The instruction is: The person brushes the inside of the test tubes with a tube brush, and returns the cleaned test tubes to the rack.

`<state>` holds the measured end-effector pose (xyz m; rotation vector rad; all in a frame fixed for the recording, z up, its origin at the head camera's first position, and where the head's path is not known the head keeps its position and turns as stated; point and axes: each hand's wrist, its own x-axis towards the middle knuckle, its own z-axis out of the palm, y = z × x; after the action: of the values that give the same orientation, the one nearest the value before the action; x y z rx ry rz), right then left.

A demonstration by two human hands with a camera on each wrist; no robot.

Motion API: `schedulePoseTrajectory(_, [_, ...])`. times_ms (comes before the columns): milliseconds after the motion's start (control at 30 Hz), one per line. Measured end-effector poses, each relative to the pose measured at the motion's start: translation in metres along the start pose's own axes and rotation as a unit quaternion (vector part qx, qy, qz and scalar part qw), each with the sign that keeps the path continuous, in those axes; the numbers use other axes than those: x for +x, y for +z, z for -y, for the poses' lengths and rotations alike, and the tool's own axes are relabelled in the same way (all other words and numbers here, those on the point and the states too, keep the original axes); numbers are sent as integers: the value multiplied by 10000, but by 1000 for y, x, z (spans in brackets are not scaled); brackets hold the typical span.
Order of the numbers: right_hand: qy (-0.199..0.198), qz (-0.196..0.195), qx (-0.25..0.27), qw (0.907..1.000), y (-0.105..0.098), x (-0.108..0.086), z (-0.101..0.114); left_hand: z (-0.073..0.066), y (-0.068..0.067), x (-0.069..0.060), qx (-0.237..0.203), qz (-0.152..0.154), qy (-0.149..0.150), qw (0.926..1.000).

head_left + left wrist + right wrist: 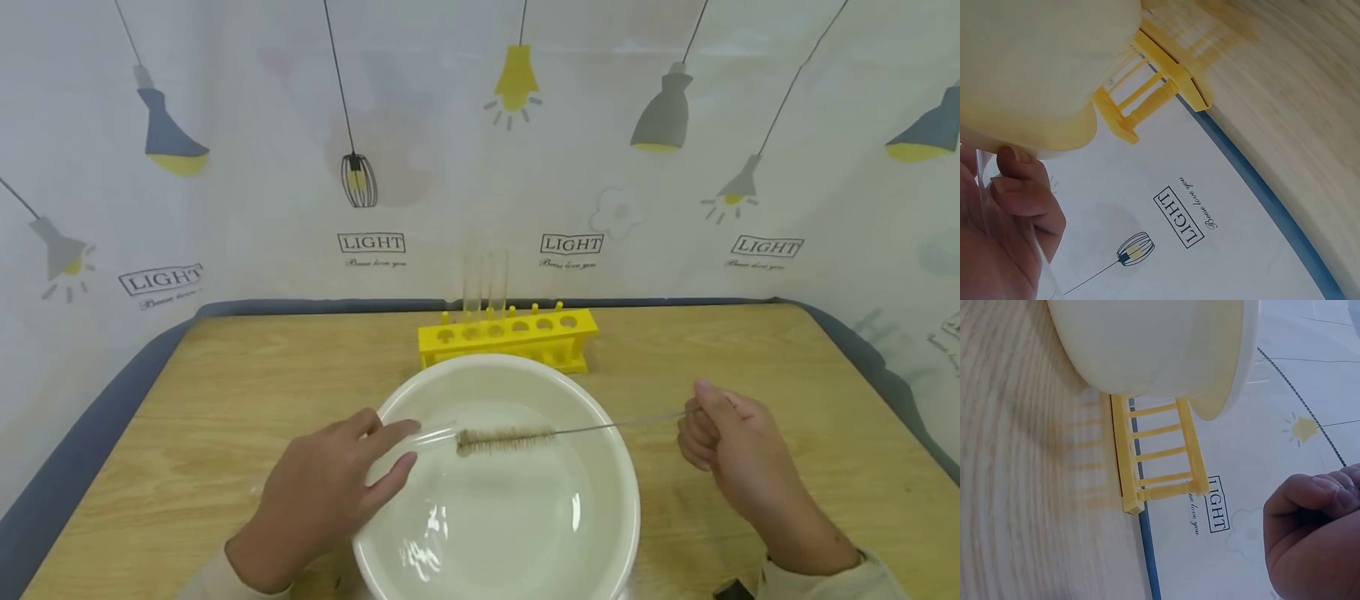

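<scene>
My left hand (330, 479) holds a clear test tube (435, 436) between thumb and fingers over the left side of the white basin (628, 500). Part of the tube (984, 187) shows along the palm in the left wrist view. My right hand (738, 446) grips the thin wire handle of a test tube brush (506, 439), right of the basin. The brush's pale bristles lie level above the basin, with their darker tip right at the tube's mouth. In the right wrist view the twisted wire (1300, 400) runs down to the curled fingers of the right hand (1316, 534).
Behind the basin stands a yellow test tube rack (510, 331) with two clear test tubes (497, 283) upright in it. Light glints in the basin. A small black object (732, 590) lies by the right sleeve. A printed curtain hangs behind the wooden table (247, 400).
</scene>
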<state>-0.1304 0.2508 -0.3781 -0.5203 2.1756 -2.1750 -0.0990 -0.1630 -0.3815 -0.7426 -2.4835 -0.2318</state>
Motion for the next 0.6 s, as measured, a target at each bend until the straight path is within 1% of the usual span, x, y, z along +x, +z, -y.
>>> schedulePoseTrajectory(233, [-105, 1, 246, 9996, -3, 0, 6, -1, 0, -1, 46, -268, 139, 9995])
schedulePoseTrajectory(467, [-255, -1, 305, 9992, -5, 1, 8, 0, 1, -1, 68, -271, 112, 9995])
schedulePoseTrajectory(600, [-233, 27, 399, 9989, -6, 0, 7, 0, 2, -2, 44, -301, 111, 9995])
